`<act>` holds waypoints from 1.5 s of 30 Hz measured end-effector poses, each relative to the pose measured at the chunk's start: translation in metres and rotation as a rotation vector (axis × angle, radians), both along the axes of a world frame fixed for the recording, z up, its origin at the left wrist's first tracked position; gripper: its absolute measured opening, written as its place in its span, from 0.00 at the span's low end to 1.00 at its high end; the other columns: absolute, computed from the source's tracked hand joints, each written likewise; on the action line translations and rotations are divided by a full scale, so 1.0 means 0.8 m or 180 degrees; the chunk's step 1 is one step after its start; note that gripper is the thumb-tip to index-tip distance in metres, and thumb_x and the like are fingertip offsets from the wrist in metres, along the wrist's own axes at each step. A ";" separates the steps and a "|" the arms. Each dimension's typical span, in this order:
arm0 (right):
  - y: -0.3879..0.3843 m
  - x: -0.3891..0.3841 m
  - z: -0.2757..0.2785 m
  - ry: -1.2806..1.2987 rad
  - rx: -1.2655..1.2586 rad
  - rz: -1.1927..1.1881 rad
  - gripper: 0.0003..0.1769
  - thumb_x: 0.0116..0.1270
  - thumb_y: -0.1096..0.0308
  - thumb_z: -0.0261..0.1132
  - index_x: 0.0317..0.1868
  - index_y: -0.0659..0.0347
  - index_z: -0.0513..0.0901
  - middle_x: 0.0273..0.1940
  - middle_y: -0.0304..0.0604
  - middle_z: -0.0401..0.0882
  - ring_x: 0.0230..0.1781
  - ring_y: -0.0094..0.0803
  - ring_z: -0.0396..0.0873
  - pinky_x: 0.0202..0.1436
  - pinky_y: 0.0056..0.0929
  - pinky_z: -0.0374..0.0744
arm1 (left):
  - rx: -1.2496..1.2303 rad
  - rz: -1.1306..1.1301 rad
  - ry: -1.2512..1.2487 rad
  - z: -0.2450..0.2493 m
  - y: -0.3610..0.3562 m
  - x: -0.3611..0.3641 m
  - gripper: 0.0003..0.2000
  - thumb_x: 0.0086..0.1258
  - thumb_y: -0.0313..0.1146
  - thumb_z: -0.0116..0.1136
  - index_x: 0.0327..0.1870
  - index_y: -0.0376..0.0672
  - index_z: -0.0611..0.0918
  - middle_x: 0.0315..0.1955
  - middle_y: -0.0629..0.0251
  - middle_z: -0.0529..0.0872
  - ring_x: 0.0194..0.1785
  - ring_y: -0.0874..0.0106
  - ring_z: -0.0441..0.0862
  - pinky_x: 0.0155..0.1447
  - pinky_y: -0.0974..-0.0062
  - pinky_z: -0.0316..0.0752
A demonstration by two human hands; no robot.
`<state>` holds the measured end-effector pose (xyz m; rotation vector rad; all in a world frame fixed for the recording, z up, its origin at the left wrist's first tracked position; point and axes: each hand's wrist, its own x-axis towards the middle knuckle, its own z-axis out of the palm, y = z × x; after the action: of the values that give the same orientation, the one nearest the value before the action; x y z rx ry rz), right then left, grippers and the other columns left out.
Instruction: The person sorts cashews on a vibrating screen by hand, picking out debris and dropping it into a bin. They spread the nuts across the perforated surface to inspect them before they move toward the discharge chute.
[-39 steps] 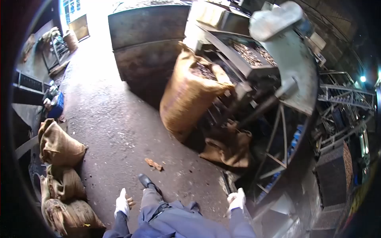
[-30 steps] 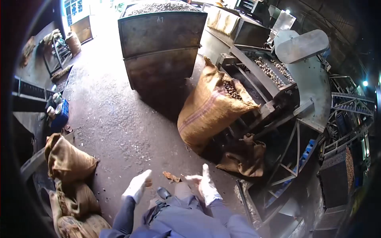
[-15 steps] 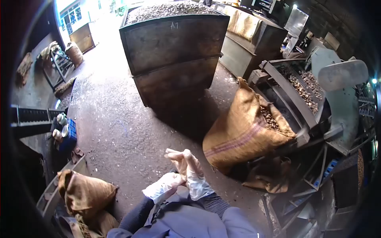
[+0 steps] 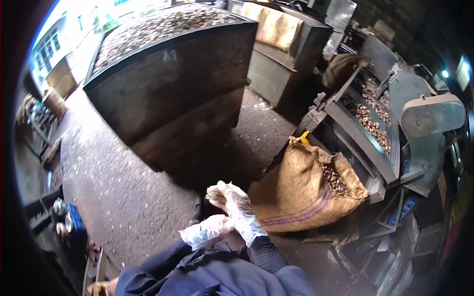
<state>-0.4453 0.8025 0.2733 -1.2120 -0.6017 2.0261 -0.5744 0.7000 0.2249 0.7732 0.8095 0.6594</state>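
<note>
Both of my hands wear thin whitish see-through gloves and meet low in the middle of the view. My left hand is closed at the base of my right hand, on the glove near its wrist; its fingertips are partly hidden there. My right hand is raised in front of it, fingers stretched out and slightly bent, holding nothing. Just right of my hands leans a brown jute sack with purple stripes, its mouth showing small brown nuts or shells.
A tall dark metal bin, heaped with similar pieces, stands ahead. Right of it is another bin with sacking over its edge. A machine with a sloping tray of pieces stands on the right. A blue crate is at far left.
The view has swung right, so the bin and sack appear further left. My right hand's fingers have straightened upward from a bent pose; my left hand stays at its wrist.
</note>
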 end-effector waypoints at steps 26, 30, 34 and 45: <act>0.523 0.628 0.199 -0.3834 -0.0536 -0.3454 0.18 0.78 0.53 0.76 0.53 0.59 0.89 0.38 0.35 0.87 0.33 0.26 0.83 0.33 0.27 0.76 | 0.0095 -0.0280 0.0203 0.012 0.900 0.170 0.30 0.95 0.47 0.47 0.88 0.35 0.69 0.81 0.51 0.77 0.79 0.55 0.82 0.71 0.55 0.87; 0.552 0.719 0.145 -0.4637 -0.0660 -0.3088 0.42 0.70 0.42 0.80 0.74 0.63 0.86 0.67 0.49 0.92 0.67 0.39 0.88 0.72 0.37 0.82 | -0.1395 -0.0724 -0.1232 -0.055 1.035 0.246 0.31 0.96 0.50 0.41 0.89 0.38 0.68 0.83 0.50 0.73 0.83 0.51 0.75 0.77 0.52 0.81; 0.586 0.772 0.119 -0.4717 -0.0864 -0.3468 0.54 0.70 0.44 0.83 0.85 0.69 0.73 0.77 0.55 0.83 0.76 0.38 0.81 0.79 0.33 0.77 | -0.0972 -0.0609 -0.0290 -0.078 1.107 0.339 0.32 0.94 0.51 0.44 0.92 0.46 0.60 0.81 0.52 0.75 0.81 0.54 0.76 0.78 0.55 0.78; 0.644 0.826 0.021 -0.5224 -0.2638 -0.3367 0.35 0.78 0.44 0.77 0.73 0.61 0.84 0.63 0.44 0.92 0.55 0.30 0.87 0.62 0.28 0.83 | -0.0160 -0.1350 0.0625 -0.034 1.293 0.440 0.43 0.90 0.44 0.57 0.97 0.57 0.46 0.70 0.62 0.85 0.63 0.71 0.81 0.73 0.72 0.74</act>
<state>0.2154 1.3178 0.2904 -2.7322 0.3449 -0.0147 -0.2221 1.7348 0.1976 0.9384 0.8032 0.1853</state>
